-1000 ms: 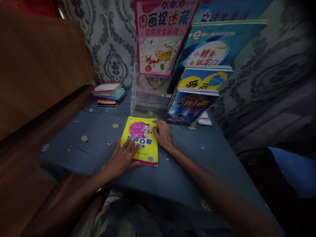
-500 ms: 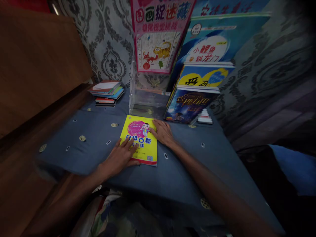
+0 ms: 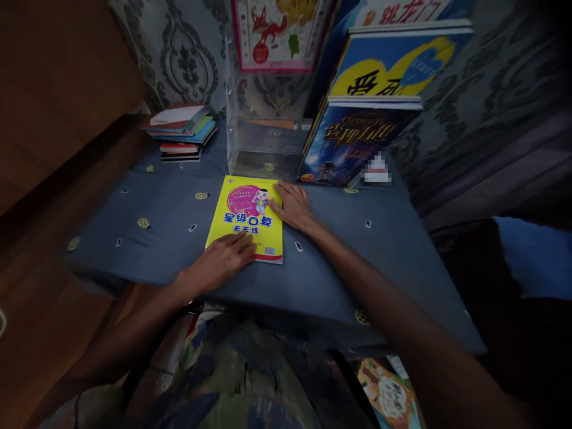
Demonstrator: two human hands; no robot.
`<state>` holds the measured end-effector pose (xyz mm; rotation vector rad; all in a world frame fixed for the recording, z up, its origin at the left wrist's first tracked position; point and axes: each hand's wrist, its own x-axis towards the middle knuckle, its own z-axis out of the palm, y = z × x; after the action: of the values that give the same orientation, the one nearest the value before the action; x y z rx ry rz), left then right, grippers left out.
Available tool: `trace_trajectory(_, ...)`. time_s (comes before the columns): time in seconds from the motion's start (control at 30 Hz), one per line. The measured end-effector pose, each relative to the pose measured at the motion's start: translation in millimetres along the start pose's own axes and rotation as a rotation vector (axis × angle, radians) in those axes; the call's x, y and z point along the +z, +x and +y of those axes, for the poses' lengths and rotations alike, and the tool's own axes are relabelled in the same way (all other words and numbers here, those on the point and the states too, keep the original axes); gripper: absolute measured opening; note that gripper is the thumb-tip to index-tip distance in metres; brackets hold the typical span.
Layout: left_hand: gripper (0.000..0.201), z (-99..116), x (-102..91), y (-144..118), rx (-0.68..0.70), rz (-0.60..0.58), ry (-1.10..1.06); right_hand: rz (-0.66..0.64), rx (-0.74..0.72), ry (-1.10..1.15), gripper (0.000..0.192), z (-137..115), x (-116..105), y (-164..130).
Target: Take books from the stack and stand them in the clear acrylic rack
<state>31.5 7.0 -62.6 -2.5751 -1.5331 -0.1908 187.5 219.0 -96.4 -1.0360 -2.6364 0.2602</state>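
One yellow book [image 3: 245, 217] lies flat on the table [image 3: 156, 253], near the edge by the person. Its cover has one pink circle, one cartoon child and big blue letters.

Two hands touch the book. The left hand [image 3: 226, 259] rests on its bottom left part, palm down, with the fingers close together and a bit bent. The right hand [image 3: 294, 205] lies on its top right edge, with the thumb spread away from the fingers. Neither hand pinches the book.

Just behind it is one clear rack [image 3: 250, 158], with one pink book [image 3: 279, 36] up high. To the right, three book fronts show, one behind another: a dark blue book [image 3: 353, 140], a blue and yellow book [image 3: 397, 62] and a book with red letters [image 3: 409, 13]. One small white thing [image 3: 376, 171] sits beside them, too blurry to name.

To the left is one pile of books [image 3: 183, 132], too dim to count. One orange book [image 3: 386, 393] shows below the table.
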Motion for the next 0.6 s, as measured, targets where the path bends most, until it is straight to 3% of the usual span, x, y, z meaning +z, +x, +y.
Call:
trace_trajectory(0.33, 0.028, -0.1, -11.8, 2.0, -0.05, -0.124, -0.043, -0.16, -0.196, 0.1, 0.067, -1.0, -13.9, -71.4)
trace_trajectory(0.6, 0.03, 4.3, -4.4, -1.1, -0.08, -0.122, -0.052, -0.251, -0.233, 0.159, 0.088, 1.1, -21.6, -82.1)
